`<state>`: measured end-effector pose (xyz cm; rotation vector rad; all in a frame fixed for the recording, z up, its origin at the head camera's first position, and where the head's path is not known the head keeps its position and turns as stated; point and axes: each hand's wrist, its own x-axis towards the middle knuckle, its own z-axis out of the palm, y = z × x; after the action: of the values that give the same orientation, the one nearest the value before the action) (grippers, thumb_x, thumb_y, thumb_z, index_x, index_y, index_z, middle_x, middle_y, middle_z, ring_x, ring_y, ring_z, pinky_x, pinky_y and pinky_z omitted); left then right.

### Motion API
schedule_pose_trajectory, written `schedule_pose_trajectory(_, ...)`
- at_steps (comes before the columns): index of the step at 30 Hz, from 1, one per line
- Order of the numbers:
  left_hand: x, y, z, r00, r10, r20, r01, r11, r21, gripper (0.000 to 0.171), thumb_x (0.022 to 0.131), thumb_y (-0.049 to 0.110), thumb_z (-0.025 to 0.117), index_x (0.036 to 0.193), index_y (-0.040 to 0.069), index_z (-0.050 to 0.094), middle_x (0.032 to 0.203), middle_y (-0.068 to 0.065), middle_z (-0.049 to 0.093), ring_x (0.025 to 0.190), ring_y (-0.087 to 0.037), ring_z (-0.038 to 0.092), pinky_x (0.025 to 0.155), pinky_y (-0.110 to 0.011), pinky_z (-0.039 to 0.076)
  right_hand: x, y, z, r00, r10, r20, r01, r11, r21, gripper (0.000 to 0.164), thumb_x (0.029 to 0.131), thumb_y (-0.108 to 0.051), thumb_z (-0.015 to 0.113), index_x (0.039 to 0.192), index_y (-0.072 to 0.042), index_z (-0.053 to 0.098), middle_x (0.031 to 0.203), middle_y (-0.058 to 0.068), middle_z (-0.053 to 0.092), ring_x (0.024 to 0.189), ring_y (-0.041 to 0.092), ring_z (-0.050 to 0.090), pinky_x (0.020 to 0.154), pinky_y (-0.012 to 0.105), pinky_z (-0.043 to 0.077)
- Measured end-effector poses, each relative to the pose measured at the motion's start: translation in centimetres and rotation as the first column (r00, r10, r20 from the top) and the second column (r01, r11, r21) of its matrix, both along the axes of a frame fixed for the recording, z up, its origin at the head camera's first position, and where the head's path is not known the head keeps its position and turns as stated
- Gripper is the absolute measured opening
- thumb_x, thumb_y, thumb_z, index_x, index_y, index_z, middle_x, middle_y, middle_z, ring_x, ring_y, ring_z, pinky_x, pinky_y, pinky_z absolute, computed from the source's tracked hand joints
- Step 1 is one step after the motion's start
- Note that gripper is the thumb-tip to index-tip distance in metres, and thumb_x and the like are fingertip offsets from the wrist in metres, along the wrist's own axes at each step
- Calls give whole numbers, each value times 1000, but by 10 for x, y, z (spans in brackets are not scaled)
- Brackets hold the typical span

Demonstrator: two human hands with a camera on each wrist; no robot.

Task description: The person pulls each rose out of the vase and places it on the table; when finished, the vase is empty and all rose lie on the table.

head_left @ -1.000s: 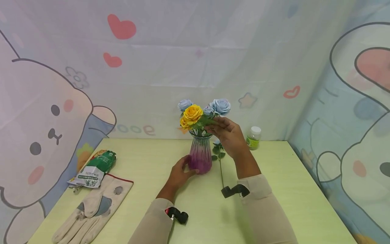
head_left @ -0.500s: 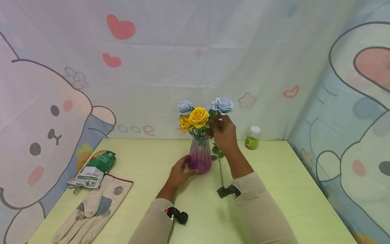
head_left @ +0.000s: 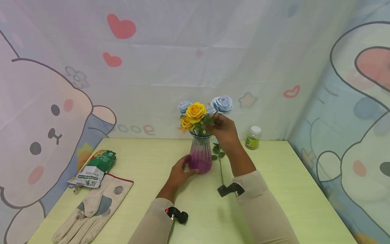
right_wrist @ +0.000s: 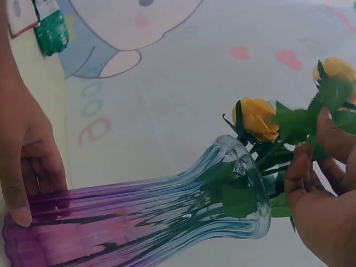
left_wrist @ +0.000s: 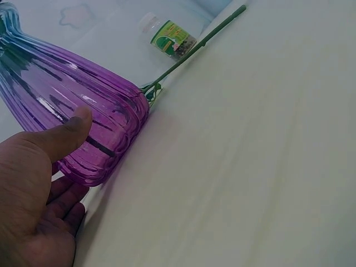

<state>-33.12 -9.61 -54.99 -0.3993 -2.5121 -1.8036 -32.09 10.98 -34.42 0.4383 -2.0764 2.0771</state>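
Observation:
A ribbed glass vase [head_left: 200, 156], purple at its base and bluish at the rim, stands upright on the table. My left hand [head_left: 179, 173] holds its base from the left, thumb in front and fingers behind. Yellow roses [head_left: 196, 112] and light blue roses [head_left: 221, 104] rise from the vase's mouth. At the right of the bunch, my right hand [head_left: 224, 132] pinches a rose stem among green leaves [right_wrist: 295, 125], just above the rim; which rose that stem bears is hard to tell. Another rose stem [head_left: 221, 169] with leaves lies on the table, right of the vase.
A small jar [head_left: 253, 138] with a white lid and green label stands at the back right. On the left lie a green and white packet [head_left: 95, 169] and a pale work glove [head_left: 94, 210]. A printed cloth backdrop rises behind the table.
My right hand has shifted among the leaves, its fingers drawing closer together. The front yellow rose swung right, then partly back, and the right blue rose moved slightly. My left hand stays on the vase.

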Motion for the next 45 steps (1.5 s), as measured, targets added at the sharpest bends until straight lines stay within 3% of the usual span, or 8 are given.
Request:
schedule_pose_trajectory(4, 0, 0, -1, 1000, 5, -3, -5, 1000, -2, 82, 94, 24, 88, 162, 3, 47, 166, -19, 54, 158, -38, 48, 135, -53, 36, 1, 0, -2, 998, 51, -49, -51, 999, -3, 28, 98, 6, 75, 125, 1, 68, 102, -7, 75, 100, 10, 73, 90, 22, 64)
schedule_pose_trajectory(11, -1, -1, -1, 1000, 18, 8, -18, 999, -28, 84, 94, 25, 88, 163, 3, 47, 166, -18, 54, 159, -37, 48, 135, -53, 36, -2, -6, -4, 976, -128, -174, 163, 966, 203, 18, 102, -15, 75, 112, -1, 71, 87, 10, 76, 80, 17, 72, 76, 26, 61)
schedule_pose_trajectory(15, -1, -1, -1, 1000, 21, 14, -20, 999, -36, 84, 94, 26, 89, 163, 3, 47, 167, -17, 54, 159, -36, 48, 134, -53, 36, -5, -7, -4, 975, -150, -164, 191, 944, 270, 24, 103, -24, 74, 110, -1, 74, 76, 11, 74, 72, 19, 72, 69, 30, 57)
schedule_pose_trajectory(20, 0, -1, -1, 1000, 11, 10, -11, 1000, -17, 84, 94, 25, 89, 163, 2, 47, 166, -19, 54, 159, -37, 48, 135, -53, 36, -4, -5, -3, 994, -98, -54, 97, 995, -26, 25, 104, -7, 73, 125, -5, 59, 95, -2, 78, 78, 9, 77, 88, 24, 66)
schedule_pose_trajectory(25, 0, -1, 1, 1000, 8, 12, -8, 1000, 0, 85, 93, 26, 89, 163, 2, 46, 167, -18, 53, 160, -37, 47, 135, -52, 35, -1, -5, -4, 981, -136, -140, 88, 947, -308, 24, 103, 5, 69, 104, -14, 55, 99, -2, 80, 72, 12, 76, 77, 27, 67)
schedule_pose_trajectory(31, 0, -1, 1, 1000, 14, 13, -13, 1000, -9, 84, 94, 27, 89, 163, 4, 47, 166, -18, 54, 159, -37, 47, 135, -53, 36, -1, -6, -12, 934, -254, -251, 174, 937, -302, 18, 101, 3, 73, 92, -12, 79, 100, -7, 83, 111, 16, 78, 104, 29, 63)
schedule_pose_trajectory(39, 0, -2, 0, 1000, 12, 5, -12, 1000, -2, 83, 94, 26, 89, 162, 4, 48, 165, -18, 55, 158, -37, 48, 135, -53, 36, -1, -4, -16, 907, -240, -345, 78, 903, -423, 27, 93, 19, 72, 111, 2, 83, 112, -1, 84, 99, 15, 82, 98, 29, 67)
schedule_pose_trajectory(45, 1, -1, 1, 1000, 13, 7, -13, 1000, 1, 84, 93, 27, 89, 162, 4, 48, 165, -19, 56, 159, -37, 48, 135, -53, 36, -2, 0, -16, 900, -274, -339, 60, 848, -527, 41, 91, 24, 70, 107, -10, 86, 110, -3, 85, 96, 15, 84, 95, 29, 68)
